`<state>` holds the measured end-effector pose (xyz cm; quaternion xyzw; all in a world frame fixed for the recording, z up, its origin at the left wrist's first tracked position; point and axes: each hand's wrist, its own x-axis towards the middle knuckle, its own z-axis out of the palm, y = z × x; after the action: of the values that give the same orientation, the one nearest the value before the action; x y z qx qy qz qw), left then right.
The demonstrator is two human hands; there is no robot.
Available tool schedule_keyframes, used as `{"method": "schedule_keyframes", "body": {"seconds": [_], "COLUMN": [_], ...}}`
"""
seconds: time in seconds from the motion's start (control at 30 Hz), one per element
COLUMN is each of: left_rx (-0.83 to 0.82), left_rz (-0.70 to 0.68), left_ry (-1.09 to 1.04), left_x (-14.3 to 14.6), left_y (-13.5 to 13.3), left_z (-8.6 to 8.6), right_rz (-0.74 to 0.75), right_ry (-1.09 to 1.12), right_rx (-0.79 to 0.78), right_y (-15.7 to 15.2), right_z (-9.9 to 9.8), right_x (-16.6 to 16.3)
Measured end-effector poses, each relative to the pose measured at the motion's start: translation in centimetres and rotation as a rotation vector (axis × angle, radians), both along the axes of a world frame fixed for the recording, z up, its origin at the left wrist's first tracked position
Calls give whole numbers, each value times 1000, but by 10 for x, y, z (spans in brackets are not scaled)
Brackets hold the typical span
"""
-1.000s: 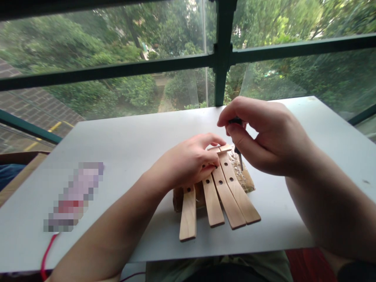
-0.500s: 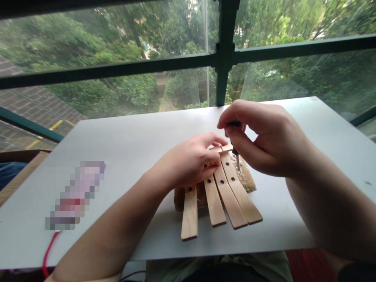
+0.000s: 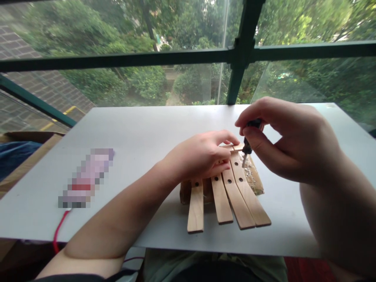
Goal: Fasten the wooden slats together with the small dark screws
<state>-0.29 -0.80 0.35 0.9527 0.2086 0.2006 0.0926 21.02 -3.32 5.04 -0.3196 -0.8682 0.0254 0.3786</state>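
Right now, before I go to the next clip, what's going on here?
A person's left hand is at several wooden strips lying on a brown block on a white table. The right hand grips a screwdriver, pointing down near the rightmost strip; whether its tip touches anything is hard to tell. To the left lies a blurred-out item with a red cord.

The left hand (image 3: 202, 154) hides upper parts of the wooden slats (image 3: 224, 201), and the fingers of the right hand (image 3: 296, 139) cover part of the dark-handled tool (image 3: 247, 146), its tip too small to make out. Pixelation blurs an oblong object (image 3: 89, 174) beyond naming; the left edge crops a cardboard box (image 3: 35, 166).
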Motion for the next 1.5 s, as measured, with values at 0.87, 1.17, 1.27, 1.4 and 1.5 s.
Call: {"method": "schedule_keyframes", "body": {"seconds": [0.87,1.17,1.27,1.4,1.5], "left_rx": [11,-82,-127,-156,-157], "left_rz": [-3,-55,-78,-98,-63], "left_ry": [-12,-139,-150,-214,-213], "left_x": [4,-2,-2,-1,-1], "left_y": [0,4,6,8,8], "left_z": [-3,-2,-1,0,0], "right_rz": [67,187,186,214,233], "right_ry": [-11,73,3,-62,-66], "right_rx": [-34,-88,-57,-48,-47], "right_y": [0,-2,0,3,3], "right_z": [2,6,4,2,1], "right_x": [2,10,9,5,4]}}
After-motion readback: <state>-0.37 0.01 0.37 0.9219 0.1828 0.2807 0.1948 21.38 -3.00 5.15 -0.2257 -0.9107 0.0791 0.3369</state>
